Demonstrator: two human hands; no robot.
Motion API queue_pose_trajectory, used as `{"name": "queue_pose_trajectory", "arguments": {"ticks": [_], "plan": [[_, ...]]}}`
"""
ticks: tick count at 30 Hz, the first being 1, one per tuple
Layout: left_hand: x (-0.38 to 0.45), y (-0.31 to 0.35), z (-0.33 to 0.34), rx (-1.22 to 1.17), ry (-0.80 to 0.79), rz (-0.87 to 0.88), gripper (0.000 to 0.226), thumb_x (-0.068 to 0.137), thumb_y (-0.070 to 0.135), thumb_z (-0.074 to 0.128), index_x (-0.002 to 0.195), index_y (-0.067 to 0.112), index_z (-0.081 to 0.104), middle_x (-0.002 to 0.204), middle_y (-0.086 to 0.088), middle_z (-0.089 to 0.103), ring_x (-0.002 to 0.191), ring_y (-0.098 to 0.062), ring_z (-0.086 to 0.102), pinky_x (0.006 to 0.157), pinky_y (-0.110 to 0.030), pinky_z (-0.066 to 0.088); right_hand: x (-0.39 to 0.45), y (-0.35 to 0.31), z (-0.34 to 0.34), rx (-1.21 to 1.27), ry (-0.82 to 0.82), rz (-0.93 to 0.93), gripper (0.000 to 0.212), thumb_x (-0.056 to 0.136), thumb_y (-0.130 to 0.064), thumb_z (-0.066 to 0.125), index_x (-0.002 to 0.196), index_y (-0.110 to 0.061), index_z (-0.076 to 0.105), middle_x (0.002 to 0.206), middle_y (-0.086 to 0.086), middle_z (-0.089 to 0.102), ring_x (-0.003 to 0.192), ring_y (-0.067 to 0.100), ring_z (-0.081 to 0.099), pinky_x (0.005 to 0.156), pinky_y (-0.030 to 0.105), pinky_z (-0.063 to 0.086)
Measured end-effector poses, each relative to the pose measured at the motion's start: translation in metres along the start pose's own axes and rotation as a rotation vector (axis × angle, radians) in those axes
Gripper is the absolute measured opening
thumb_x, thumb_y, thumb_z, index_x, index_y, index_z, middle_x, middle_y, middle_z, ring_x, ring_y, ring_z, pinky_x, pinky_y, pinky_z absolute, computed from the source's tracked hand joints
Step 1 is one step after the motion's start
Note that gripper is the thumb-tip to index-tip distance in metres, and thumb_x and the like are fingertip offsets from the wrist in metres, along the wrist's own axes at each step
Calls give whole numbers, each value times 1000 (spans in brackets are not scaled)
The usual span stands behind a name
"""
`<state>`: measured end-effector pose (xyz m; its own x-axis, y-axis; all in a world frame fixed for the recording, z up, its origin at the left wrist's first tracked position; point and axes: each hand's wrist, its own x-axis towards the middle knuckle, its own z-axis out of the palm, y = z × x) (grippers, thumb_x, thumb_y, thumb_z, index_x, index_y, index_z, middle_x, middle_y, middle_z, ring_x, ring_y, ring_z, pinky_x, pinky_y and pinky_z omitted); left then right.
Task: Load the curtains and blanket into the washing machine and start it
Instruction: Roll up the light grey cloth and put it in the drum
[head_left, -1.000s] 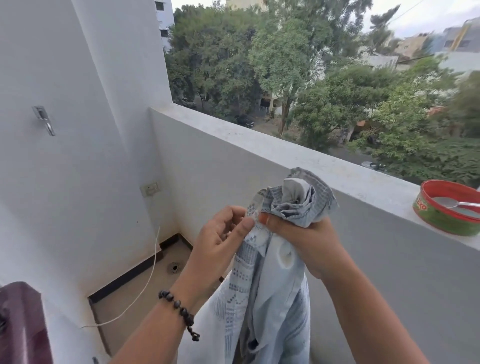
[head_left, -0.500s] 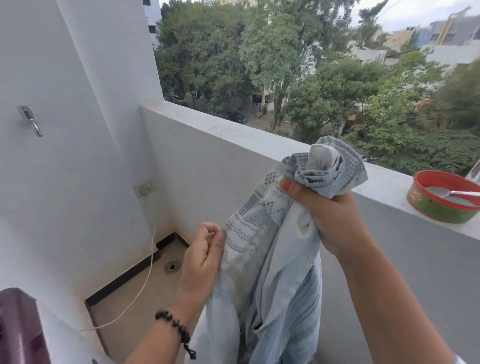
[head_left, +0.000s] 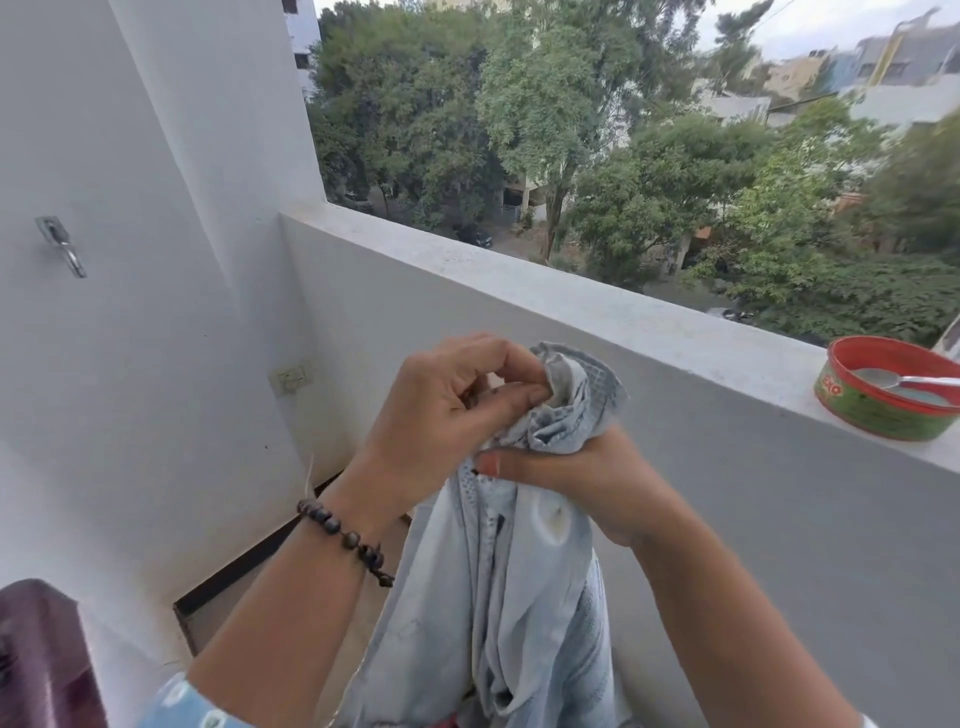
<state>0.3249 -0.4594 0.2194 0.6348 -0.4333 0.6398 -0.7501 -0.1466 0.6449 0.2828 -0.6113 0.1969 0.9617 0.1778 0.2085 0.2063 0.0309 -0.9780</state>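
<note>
Only the head view to go on here, so I'm looking down at both hands out on a balcony. The right hand (head_left: 587, 486) is gripping a bunched-up light blue patterned cloth (head_left: 519, 597), probably one of the curtains, fingers wrapped tight around the gathered neck of it, and the rest of the fabric is hanging straight down between the two forearms toward the bottom edge. The left hand (head_left: 447, 415) is sitting just above and beside the right one, pinching at the crumpled top of the cloth with thumb and fingertips, other fingers curled in. There's a dark beaded bracelet (head_left: 345, 538) hanging on the left wrist. Over on the right, a red and green round tin (head_left: 878, 410) is sitting on top of the parapet ledge (head_left: 597, 306), with a metal spoon (head_left: 909, 380) lying in it. A metal hook (head_left: 61, 244) is sticking out of the white wall on the left, and a wall socket (head_left: 292, 375) is showing lower down near the corner. Something maroon (head_left: 36, 660) is poking in at the bottom left, can't tell what it is.
</note>
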Motion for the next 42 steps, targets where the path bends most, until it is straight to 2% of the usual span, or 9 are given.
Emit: {"name": "queue_pose_trajectory", "arguments": {"ticks": [5,8,19,23,27,32,36,40,42], "plan": [[-20,-19,6,-183,44,-190,25,83,40,72,91,20,59,61,15,53,48,-3,37,45,-17,31,1,5,-9,-7,144,-34,22,77,4,77,88,-15,74,90,5,76,86,16,72,80,33,59],[-47,-43,16,-260,-19,-315,43,71,60,76,96,28,61,79,-9,59,63,-19,46,53,-42,40,2,2,-12,52,200,-48,22,77,4,77,80,-18,75,84,3,76,82,18,72,78,37,59],[-108,-117,28,11,-334,-685,52,80,62,63,88,11,64,84,-16,64,72,-12,52,71,-47,48,15,-3,-44,185,313,-47,16,67,-6,79,73,-21,77,84,4,75,88,24,72,84,43,58],[-91,-102,13,-86,-13,-663,39,86,53,59,79,16,65,68,3,55,66,-11,49,62,-31,37,16,-6,-66,260,300,-61,13,69,-4,76,76,-15,77,85,5,76,88,22,73,82,37,59],[-42,-66,-2,-177,284,-562,30,91,41,65,90,12,72,81,-26,62,74,-26,54,69,-38,44,18,-2,-79,293,289,15,15,63,-11,78,77,-16,75,85,4,76,88,22,73,79,34,60],[14,-19,29,-110,115,-355,18,87,24,68,92,8,75,87,-3,72,83,-11,62,79,-24,48,21,4,-70,241,46,44,25,61,-10,78,85,-15,77,91,4,77,91,19,73,80,30,59],[31,-19,44,-56,60,-317,19,88,18,68,99,4,74,99,-8,76,95,-14,67,94,-40,53,23,5,-75,257,-63,62,30,60,-10,78,87,-22,79,96,3,77,93,18,73,81,29,58],[22,-22,51,-120,14,-393,33,82,42,69,108,22,67,73,5,65,68,-14,55,65,-26,47,26,5,-91,248,-33,65,32,63,-8,77,95,-11,74,97,8,77,94,22,73,84,36,59],[8,-28,56,-189,-51,-496,42,74,43,77,108,27,60,82,6,66,74,-16,62,67,-28,52,30,5,-98,269,3,73,22,64,-6,77,85,-9,74,88,9,77,85,23,73,81,38,60]]}}
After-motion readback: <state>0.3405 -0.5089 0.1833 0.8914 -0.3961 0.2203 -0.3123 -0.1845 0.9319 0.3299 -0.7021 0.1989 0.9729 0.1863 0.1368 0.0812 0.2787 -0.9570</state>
